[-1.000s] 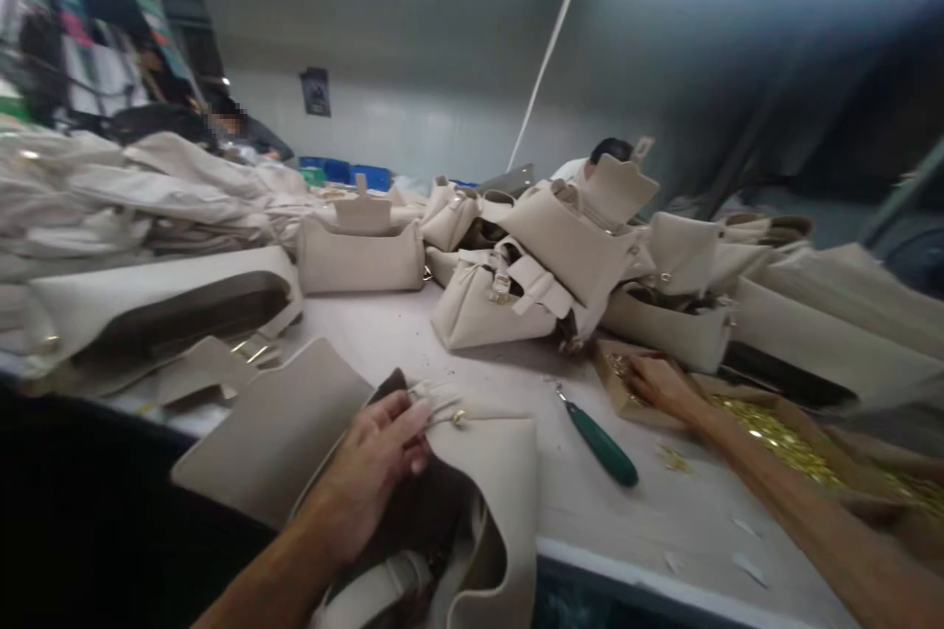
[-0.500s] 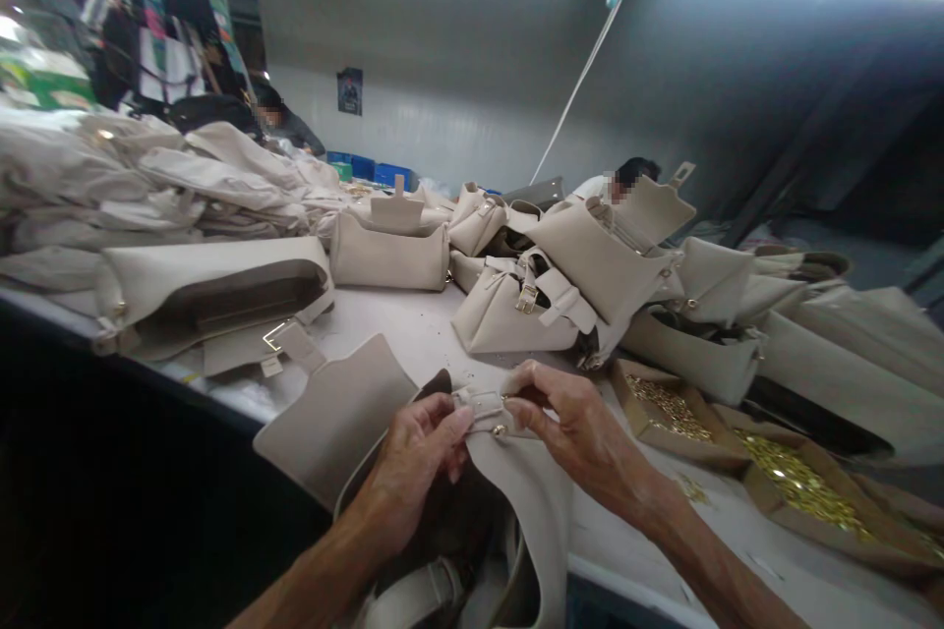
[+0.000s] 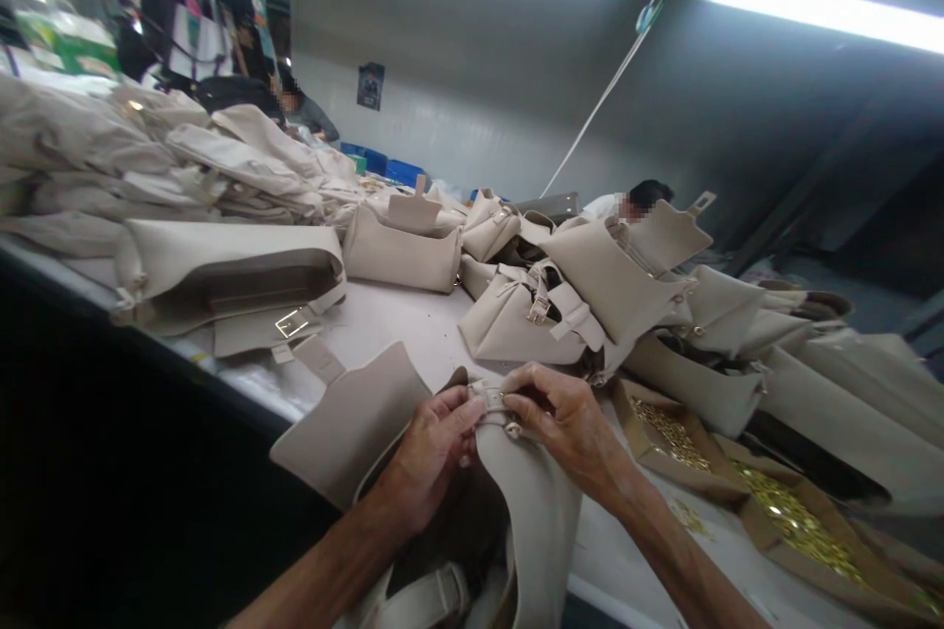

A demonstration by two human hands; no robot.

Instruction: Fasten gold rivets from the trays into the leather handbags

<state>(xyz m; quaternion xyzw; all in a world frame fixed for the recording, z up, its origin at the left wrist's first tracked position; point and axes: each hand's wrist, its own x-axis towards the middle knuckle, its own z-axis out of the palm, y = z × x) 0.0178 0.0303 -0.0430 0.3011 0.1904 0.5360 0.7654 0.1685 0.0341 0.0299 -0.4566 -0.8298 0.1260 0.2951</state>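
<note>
An open beige handbag (image 3: 542, 511) lies before me at the table's front edge, its flap (image 3: 361, 423) folded out to the left. My left hand (image 3: 435, 447) is closed on the bag's strap tab (image 3: 493, 398), thumb on top. From the other side my right hand (image 3: 557, 413) pinches a small gold-coloured piece at the tab; its exact shape is too small to tell. A round gold fitting (image 3: 512, 429) sits on the bag just below the fingers. The bag's handle (image 3: 428, 600) rests low in front of its dark opening.
Cardboard trays of small gold fittings (image 3: 800, 521) stand at the right. Several beige handbags (image 3: 523, 324) are heaped beyond my hands, and another bag (image 3: 228, 265) lies at the left. Behind it is a pile of soft beige pieces (image 3: 243, 157). Two people work farther back.
The whole view has shifted and tilted slightly, so things sit a little farther right. My right fingers have come closer to the tab with the small gold piece.
</note>
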